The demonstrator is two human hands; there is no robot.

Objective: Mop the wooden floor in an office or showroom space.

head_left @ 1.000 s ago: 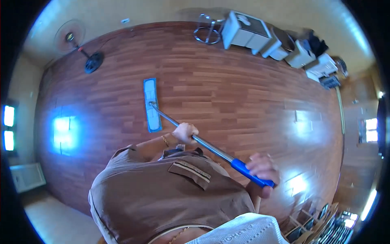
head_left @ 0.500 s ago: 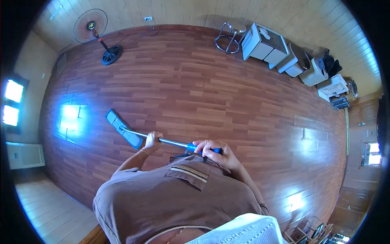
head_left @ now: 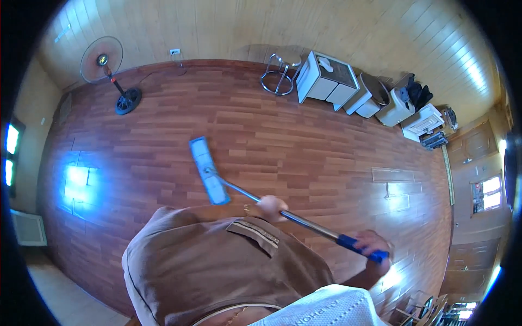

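Observation:
A flat floor mop (head_left: 310,224) with a metal pole and a blue grip slants across the front of my body. Its long light-blue mop head (head_left: 205,168) lies on the brown wood-look floor (head_left: 239,125), ahead and a little left of me. Partway down the pole, my left hand (head_left: 272,208) is closed around the metal shaft, slightly blurred. At the upper end, my right hand (head_left: 373,249) wraps round the blue grip, out to the right of my body; motion smears its fingers a little.
A standing fan (head_left: 117,81) is by the far left wall. Along the far right wall stand a metal stool frame (head_left: 278,76), a white cabinet (head_left: 329,81), bins (head_left: 396,108) and other items. Wooden racks (head_left: 424,308) stand at the near right. Window light glares on the floor at left.
The mop head has swung to the right and turned more upright in view. Both hands have moved right with the pole, the right hand farthest and nearer my side. The whole view has shifted slightly.

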